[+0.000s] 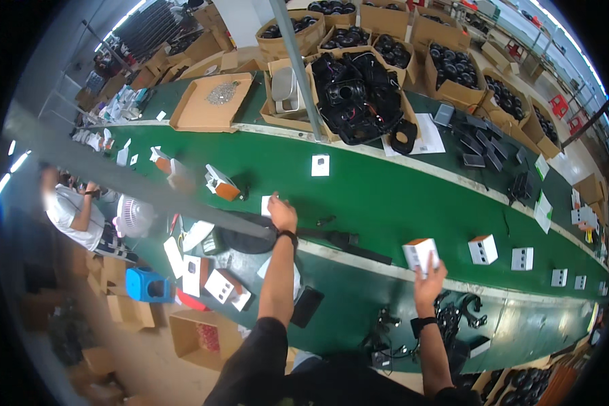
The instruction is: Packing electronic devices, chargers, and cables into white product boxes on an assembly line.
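My right hand [428, 287] is closed around the lower edge of a small white box with an orange side [420, 254], above the near side of the green conveyor belt [386, 203]. Out over the belt, my left hand [283, 214] has its fingers bent onto a small white card [266, 206], pinching its edge as far as I can see. A similar white card with a dark picture [320, 165] lies farther across. On the right stands another white and orange box [482, 250]. A black strap-like piece [345, 238] lies between my hands.
A grey pole [149, 183] crosses the left side. More white boxes [522, 258] line the belt rightward. Black cables [453, 314] and a dark flat case [307, 306] lie on the near bench. Cartons of black parts [358, 95] stand beyond; a person [78, 213] works at left.
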### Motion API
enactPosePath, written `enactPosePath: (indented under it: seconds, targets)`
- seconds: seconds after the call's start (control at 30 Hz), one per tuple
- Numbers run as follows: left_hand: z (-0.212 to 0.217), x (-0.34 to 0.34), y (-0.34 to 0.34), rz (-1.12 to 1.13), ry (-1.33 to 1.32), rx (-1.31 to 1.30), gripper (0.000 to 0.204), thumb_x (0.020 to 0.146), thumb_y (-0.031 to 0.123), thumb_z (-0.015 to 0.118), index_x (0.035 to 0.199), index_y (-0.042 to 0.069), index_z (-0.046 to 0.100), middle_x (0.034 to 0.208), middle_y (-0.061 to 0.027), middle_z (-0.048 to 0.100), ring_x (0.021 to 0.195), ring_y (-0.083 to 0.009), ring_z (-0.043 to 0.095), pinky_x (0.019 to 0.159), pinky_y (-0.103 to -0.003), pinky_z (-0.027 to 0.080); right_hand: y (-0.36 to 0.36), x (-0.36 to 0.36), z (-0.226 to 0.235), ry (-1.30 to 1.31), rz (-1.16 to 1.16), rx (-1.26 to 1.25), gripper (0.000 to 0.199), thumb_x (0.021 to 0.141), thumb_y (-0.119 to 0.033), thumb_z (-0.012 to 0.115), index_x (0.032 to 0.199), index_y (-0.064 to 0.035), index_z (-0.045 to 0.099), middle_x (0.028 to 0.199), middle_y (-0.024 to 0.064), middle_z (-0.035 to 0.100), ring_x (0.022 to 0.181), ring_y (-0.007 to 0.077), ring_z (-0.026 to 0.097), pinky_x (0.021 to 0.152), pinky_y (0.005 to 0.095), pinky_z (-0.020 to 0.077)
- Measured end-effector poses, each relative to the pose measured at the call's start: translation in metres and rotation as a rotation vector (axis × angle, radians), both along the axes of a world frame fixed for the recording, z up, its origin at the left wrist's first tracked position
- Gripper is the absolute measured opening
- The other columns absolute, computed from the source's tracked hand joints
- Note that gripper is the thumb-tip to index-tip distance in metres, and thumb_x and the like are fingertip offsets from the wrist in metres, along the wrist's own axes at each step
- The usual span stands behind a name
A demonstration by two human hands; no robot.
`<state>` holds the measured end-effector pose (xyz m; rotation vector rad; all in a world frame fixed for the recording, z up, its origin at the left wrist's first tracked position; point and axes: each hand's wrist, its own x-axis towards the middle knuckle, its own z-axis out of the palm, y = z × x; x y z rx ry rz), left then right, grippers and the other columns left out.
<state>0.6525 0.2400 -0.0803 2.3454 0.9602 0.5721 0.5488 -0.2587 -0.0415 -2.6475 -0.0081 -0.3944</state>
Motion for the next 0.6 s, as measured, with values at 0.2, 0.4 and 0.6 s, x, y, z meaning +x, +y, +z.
enactPosePath:
  seconds: [0.2, 0.4, 0.6]
  targets:
    - [-0.072, 0.033, 0.054, 0.488, 0.434, 0.185, 0.048, 0.088, 0.017, 0.081, 0.129, 0.006, 0.058, 0.126, -0.0162, 0.061, 0.129, -0.0362, 0.059, 0.102, -0.050, 0.054, -0.035, 0.071, -0.033, 0.029, -0.368, -0.054, 0.078, 0.099, -0.007, 0.076, 0.169, -0.0246, 0.045, 0.155, 0.0261, 0.048, 0.124, 0.0411, 0.059, 0.105, 0.0472, 0.0513]
    - [-0.071, 0.078, 0.026, 0.560, 0.612, -0.070, 0.061, 0.090, 0.031, 0.084, 0.136, 0.006, 0.054, 0.122, -0.0181, 0.071, 0.119, -0.0379, 0.070, 0.097, -0.050, 0.056, -0.060, 0.082, -0.055, 0.035, -0.467, 0.042, 0.078, 0.102, -0.002, 0.070, 0.171, -0.0249, 0.041, 0.163, 0.0240, 0.040, 0.110, 0.0363, 0.062, 0.096, 0.0458, 0.0542]
    - [-0.079, 0.144, -0.009, -0.037, 0.032, -0.256, 0.072, 0.066, 0.030, 0.104, 0.123, -0.001, 0.074, 0.104, -0.0217, 0.081, 0.092, -0.0333, 0.080, 0.083, -0.044, 0.062, -0.058, 0.082, -0.055, 0.007, -0.445, 0.041, 0.079, 0.103, 0.001, 0.069, 0.171, -0.0276, 0.042, 0.163, 0.0262, 0.039, 0.106, 0.0370, 0.069, 0.086, 0.0437, 0.0594]
